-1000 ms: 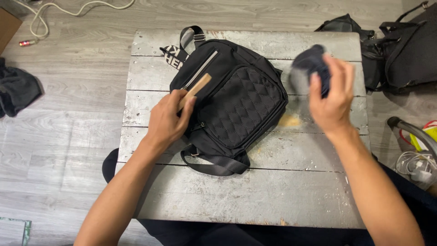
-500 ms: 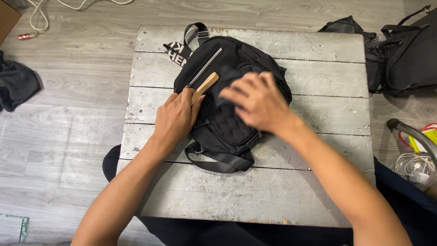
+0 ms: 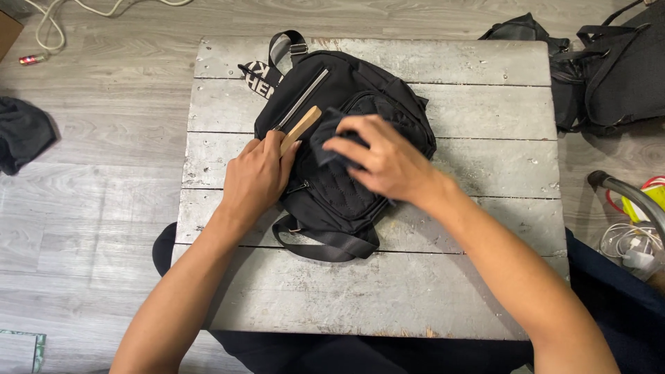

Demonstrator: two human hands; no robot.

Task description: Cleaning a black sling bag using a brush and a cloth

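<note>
Black backpack (image 3: 346, 149) lies flat on the grey plank counter (image 3: 443, 291), strap loop toward the person. Left hand (image 3: 255, 179) closed around a wooden handle (image 3: 299, 129) at the bag's left edge. Right hand (image 3: 384, 161) presses a gripped dark cloth (image 3: 325, 142) onto the quilted pocket. More black bags (image 3: 609, 69) on the floor beyond.

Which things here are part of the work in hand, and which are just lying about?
In hand:
left hand holding a wooden stick
right hand pressing a dark cloth on the black backpack

Lying about:
other black bags
dark rag on the floor
white cable
wooden table
</note>
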